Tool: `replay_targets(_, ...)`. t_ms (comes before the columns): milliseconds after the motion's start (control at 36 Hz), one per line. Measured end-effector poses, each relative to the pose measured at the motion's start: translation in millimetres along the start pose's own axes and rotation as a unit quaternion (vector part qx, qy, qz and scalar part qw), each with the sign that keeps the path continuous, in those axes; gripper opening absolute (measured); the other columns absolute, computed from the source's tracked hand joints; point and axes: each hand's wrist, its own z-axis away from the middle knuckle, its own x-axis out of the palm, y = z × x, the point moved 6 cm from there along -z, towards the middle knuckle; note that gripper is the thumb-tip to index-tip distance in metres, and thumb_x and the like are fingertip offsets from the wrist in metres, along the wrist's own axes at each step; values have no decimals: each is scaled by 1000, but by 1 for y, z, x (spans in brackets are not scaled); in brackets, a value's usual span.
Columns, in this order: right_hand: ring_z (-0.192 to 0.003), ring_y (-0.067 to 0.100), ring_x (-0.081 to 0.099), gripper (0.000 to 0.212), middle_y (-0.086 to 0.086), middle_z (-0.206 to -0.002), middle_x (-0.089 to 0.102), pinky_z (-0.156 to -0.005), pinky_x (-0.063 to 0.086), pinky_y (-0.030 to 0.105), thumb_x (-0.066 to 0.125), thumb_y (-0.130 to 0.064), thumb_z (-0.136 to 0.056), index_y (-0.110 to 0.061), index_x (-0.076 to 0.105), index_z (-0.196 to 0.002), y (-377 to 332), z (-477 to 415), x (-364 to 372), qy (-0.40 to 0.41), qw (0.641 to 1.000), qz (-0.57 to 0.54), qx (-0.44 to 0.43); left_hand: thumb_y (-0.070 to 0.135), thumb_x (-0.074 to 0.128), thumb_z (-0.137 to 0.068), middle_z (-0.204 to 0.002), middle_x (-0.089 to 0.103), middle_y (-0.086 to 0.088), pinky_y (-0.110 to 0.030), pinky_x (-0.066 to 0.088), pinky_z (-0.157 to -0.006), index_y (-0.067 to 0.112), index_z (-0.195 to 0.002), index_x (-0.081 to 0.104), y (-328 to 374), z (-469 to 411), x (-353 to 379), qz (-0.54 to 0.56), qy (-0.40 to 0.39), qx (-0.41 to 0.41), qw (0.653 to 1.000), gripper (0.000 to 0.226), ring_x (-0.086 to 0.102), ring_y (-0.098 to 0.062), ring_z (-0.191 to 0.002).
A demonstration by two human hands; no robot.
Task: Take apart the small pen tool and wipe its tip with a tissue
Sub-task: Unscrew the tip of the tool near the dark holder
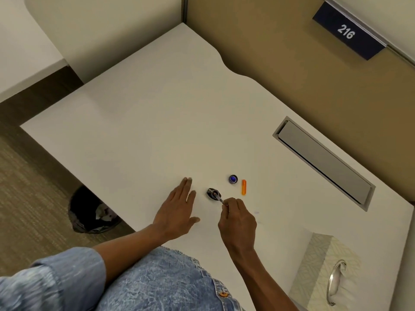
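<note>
From the head camera, a white desk (157, 122) fills most of the view. The right hand (238, 223) pinches a thin pen tool (219, 198) between its fingertips. The far end of the pen tool dips into a small dark bottle (213, 194) that stands on the desk. The left hand (177, 212) lies flat and open on the desk, just left of the bottle, holding nothing. A little blue cap (233, 179) sits just beyond the bottle. An orange cap (243, 187) lies right beside the blue one. A tissue box (323, 265) stands at the near right corner, well apart from the hands. A black bin (89, 212) sits on the floor under the desk's left edge.
</note>
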Motion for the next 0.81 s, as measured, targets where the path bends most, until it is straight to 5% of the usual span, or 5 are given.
replay_targets(83,-52,23,67,26,8,-81,73,-41,47,29,87,2,-79,-4,79,-103,0,1,-2,18,1000,8,-9,73,53,-95,-169,-35,-22,-48,-1,-135,2,-166,-9,-7,2,16,-47,-46,17,998,118,-33,-37,-158)
replay_targets(194,-54,25,65,31,9,-85,71,-41,48,32,83,2,-83,-2,78,-113,3,3,1,15,1000,14,-1,81,45,-94,-165,-44,-20,-48,-6,-134,4,-163,-23,-16,6,24,-52,-66,21,996,124,-40,-35,-155)
replay_targets(333,-49,25,56,18,7,-80,64,-38,42,32,78,5,-86,-4,79,-102,7,4,7,-26,999,30,22,79,46,-95,-164,-45,-23,-51,-6,-134,2,-161,-27,-16,3,32,-56,-63,28,996,125,-40,-38,-154)
replay_targets(667,-45,22,52,17,5,-72,61,-42,26,24,86,6,-78,-6,78,-88,7,7,1,13,999,35,17,77,44,-97,-163,-40,-31,-57,-3,-133,-5,-161,-22,-11,1,34,-85,-72,19,994,123,-36,-47,-154)
replay_targets(806,-46,24,53,16,5,-70,61,-39,32,27,86,3,-79,-8,79,-88,6,9,0,29,998,49,12,76,43,-98,-162,-40,-33,-58,-4,-133,-5,-161,-22,-9,1,33,-98,-82,14,992,121,-36,-48,-153)
